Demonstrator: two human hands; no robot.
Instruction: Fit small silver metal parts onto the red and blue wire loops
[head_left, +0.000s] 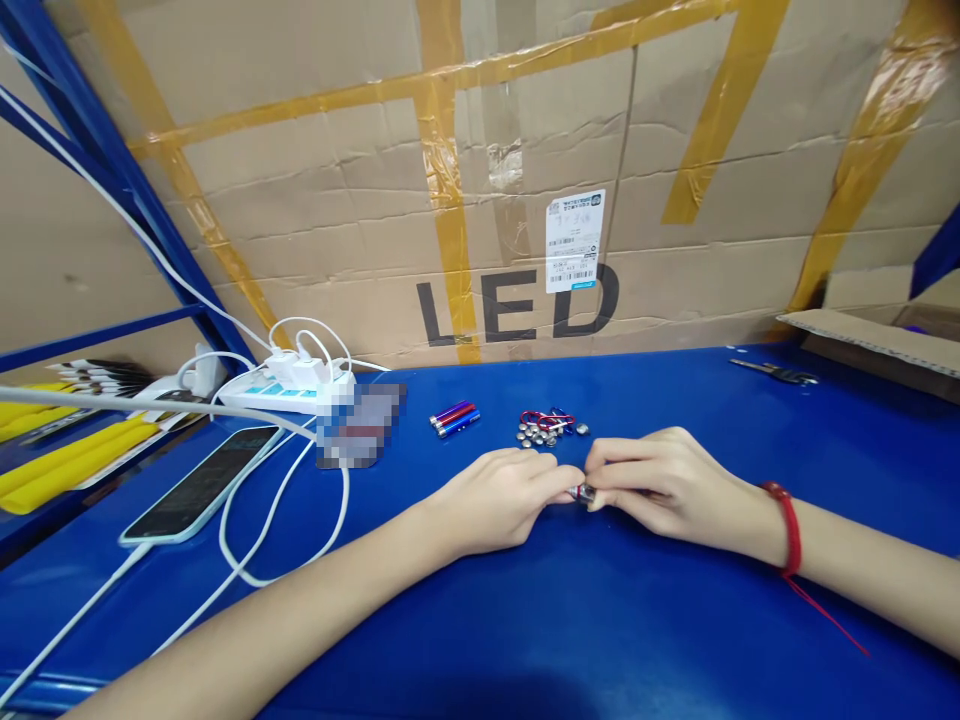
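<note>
My left hand (499,500) is closed, thumb and forefinger pinching one end of a small silver-and-red metal piece (582,493). On its other end my right hand (675,490) closes with its fingertips, so both hands hold it just above the blue tabletop (600,620). Most of the piece is hidden by the fingers. Right behind the hands lies a pile of round silver button cells (536,435), with red and blue wire-like clips (547,418) on top. Several slim red and blue metal tubes with silver ends (455,419) lie side by side further left.
A phone (202,485) with a cable lies at left, beside a white power strip (300,390) with plugs and loose white cords (345,500). A large cardboard box (360,220) stands behind. Pliers (772,372) and an open carton (877,345) are at the back right.
</note>
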